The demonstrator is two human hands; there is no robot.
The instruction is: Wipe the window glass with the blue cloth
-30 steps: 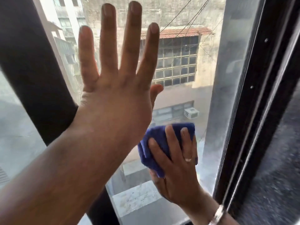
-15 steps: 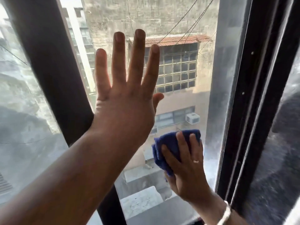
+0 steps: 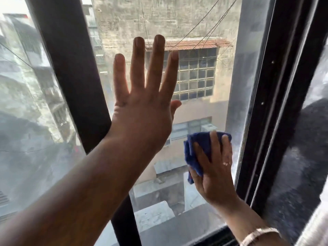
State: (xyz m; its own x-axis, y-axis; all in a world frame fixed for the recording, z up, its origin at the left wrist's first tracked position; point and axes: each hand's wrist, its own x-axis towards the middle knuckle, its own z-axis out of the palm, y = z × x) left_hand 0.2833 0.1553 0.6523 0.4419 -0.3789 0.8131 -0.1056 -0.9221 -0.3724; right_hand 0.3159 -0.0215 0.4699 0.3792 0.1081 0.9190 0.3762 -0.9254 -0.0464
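The window glass (image 3: 204, 107) fills the middle of the view, with a hazy strip along its right edge. My left hand (image 3: 142, 110) lies flat against the glass, fingers spread and pointing up, holding nothing. Lower right, my right hand (image 3: 214, 167) presses the bunched blue cloth (image 3: 197, 148) onto the glass close to the right frame. The cloth shows above and left of my fingers; the rest is hidden under the palm. A ring sits on one right finger and a bracelet on that wrist.
A dark vertical frame bar (image 3: 74, 77) runs just left of my left hand, with a dirty pane (image 3: 26, 121) beyond it. A black frame (image 3: 276, 103) borders the glass on the right, and the sill track (image 3: 209, 237) runs along the bottom.
My right hand has slid the cloth rightward toward the right frame. The view has shifted, so my left hand appears lower and further right in the picture, still flat on the glass.
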